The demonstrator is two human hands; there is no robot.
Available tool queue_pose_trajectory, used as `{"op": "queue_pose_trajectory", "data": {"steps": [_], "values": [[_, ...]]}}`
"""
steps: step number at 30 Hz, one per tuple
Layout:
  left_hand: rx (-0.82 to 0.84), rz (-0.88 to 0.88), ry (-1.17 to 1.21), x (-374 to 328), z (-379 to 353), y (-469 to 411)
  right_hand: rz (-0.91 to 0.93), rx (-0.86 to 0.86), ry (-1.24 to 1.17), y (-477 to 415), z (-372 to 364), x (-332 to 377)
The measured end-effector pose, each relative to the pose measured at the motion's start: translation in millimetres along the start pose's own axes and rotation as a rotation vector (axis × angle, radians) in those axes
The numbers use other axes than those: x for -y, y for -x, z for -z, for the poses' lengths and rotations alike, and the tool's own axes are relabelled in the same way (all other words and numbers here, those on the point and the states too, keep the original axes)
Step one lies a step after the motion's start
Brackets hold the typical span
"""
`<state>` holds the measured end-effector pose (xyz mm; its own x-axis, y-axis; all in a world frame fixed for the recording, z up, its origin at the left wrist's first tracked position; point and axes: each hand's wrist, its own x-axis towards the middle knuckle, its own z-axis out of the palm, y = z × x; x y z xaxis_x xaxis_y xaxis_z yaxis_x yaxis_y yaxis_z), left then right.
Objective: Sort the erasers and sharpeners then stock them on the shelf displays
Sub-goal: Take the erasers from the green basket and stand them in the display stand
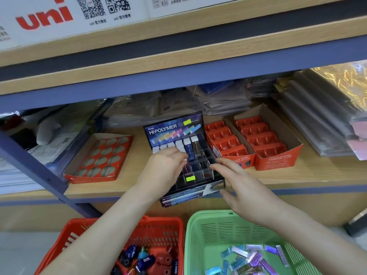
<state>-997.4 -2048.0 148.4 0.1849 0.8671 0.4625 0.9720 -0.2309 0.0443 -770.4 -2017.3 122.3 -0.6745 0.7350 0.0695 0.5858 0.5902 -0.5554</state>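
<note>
Left of the display (174,126), one red tray (99,157) lies flat on the shelf, showing twelve round holes. Your left hand (166,165) hangs over the display's left compartments with its fingers curled down among them. You can't tell from here whether they pinch anything. Six erasers (178,144) stand in the display's back row, and two yellow-green stickers (190,178) sit on it, one on top and one at the front. Your right hand (244,187) is spread, with straight fingers touching the display's right edge and the thumb near its front corner. Just right of the display stand two red boxes (266,141), side by side. Below the display to the left, one red basket (164,233) holds a heap of sharpeners (146,261). Below it to the right, one green basket (190,225) holds loose erasers (254,259). Both heaps are too jumbled to count.
</note>
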Motion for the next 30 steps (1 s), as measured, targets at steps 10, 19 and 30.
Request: {"op": "queue_pose_trajectory", "data": {"steps": [10,19,30], "values": [[-0.24,0.113,0.251,-51,0,28,-0.155,0.003,-0.028,33,23,-33],[0.771,0.389,0.366,-125,-186,136,-0.514,0.545,0.172,113,-81,-150],[1.123,0.707,0.328,-156,-318,223,-0.5,0.661,0.164,125,-219,-206]]}}
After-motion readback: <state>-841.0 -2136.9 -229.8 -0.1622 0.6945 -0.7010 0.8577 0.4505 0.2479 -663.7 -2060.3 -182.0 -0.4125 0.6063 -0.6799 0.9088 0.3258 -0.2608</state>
